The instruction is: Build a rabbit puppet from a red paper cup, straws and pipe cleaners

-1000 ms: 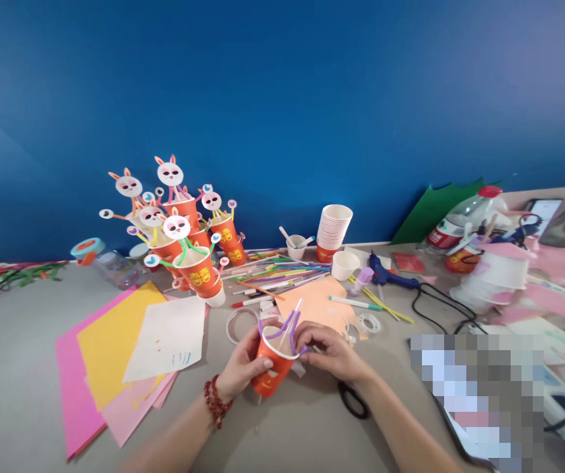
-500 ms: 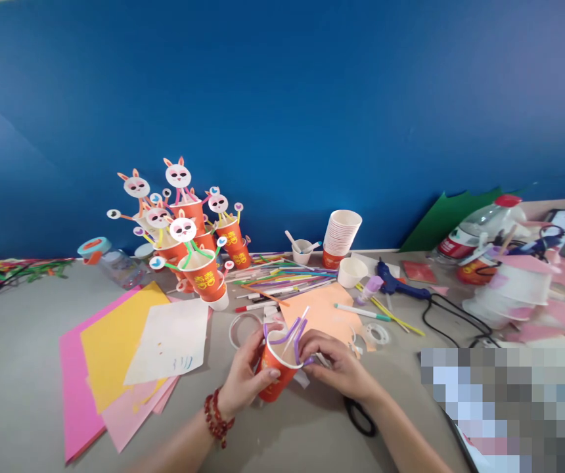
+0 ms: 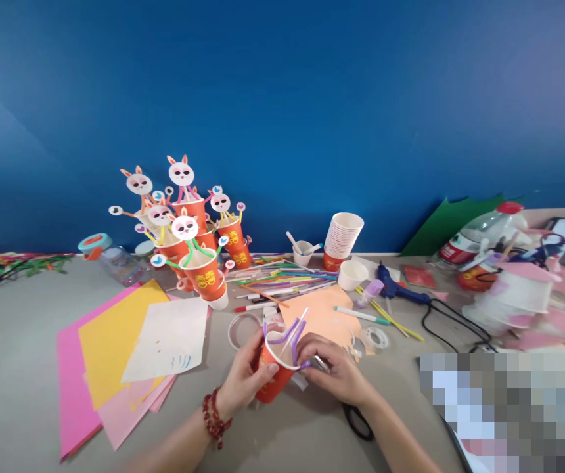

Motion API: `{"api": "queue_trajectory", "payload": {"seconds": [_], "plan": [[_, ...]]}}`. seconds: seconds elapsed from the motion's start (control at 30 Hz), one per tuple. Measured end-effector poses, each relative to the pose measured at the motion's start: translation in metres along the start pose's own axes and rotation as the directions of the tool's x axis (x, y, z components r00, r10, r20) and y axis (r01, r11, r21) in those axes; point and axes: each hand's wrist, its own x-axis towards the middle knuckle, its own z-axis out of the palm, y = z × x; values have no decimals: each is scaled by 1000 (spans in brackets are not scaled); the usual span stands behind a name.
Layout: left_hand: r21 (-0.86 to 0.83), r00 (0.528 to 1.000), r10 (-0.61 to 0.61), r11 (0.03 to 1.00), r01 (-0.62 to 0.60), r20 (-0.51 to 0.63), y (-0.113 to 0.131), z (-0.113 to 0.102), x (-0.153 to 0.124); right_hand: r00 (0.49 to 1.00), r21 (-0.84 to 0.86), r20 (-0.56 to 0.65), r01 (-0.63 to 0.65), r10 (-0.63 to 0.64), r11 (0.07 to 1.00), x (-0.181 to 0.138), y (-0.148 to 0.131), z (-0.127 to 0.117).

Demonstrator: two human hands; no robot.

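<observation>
My left hand (image 3: 246, 369) is wrapped round the side of a red paper cup (image 3: 271, 386), tilted a little above the table. Purple straws (image 3: 294, 334), bent at angles, stick out of the cup along with a thin white stick (image 3: 303, 318). At the cup's right rim, the fingers of my right hand (image 3: 332, 369) pinch the end of a purple straw that pokes outward. A small shiny bit shows by those fingers; I cannot make out what it is. Below my right wrist lies a black loop handle (image 3: 358, 422), partly hidden by the arm.
Rabbit-faced cup figures (image 3: 202, 272) stand at the back left, near coloured paper sheets (image 3: 98, 368). Loose straws and pens (image 3: 282, 279) lie behind the cup. A cup stack (image 3: 344, 236), a blue glue gun (image 3: 401, 287) with its cord, and a bottle (image 3: 474, 236) are further right.
Both hands keep their hold on the cup and straw. The right fingers have shifted slightly at the rim, showing more of the shiny bit; the view has moved a little.
</observation>
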Motion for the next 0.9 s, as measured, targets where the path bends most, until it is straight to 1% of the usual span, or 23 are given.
{"api": "queue_trajectory", "payload": {"seconds": [0.13,0.23,0.43,0.57,0.7,0.9], "plan": [[1,1000,-6,1000,6,20,-2,-1,0,1000,1,15,-11,11,1000,0,-2,-1],[-18,999,-39,999,40,28,-5,-2,-1,1000,6,11,-18,18,1000,1,-1,-2],[-90,991,-103,990,111,84,-11,1,-6,999,17,0,-37,37,999,-2,5,-1],[-89,990,-125,987,131,62,-13,4,-6,998,25,-3,-55,55,998,-3,7,0],[-111,993,-114,987,117,31,-17,4,-5,997,34,-15,-70,70,997,-3,9,1],[-150,992,-114,981,121,58,-22,4,-7,995,89,-25,-96,99,991,-3,11,2]]}}
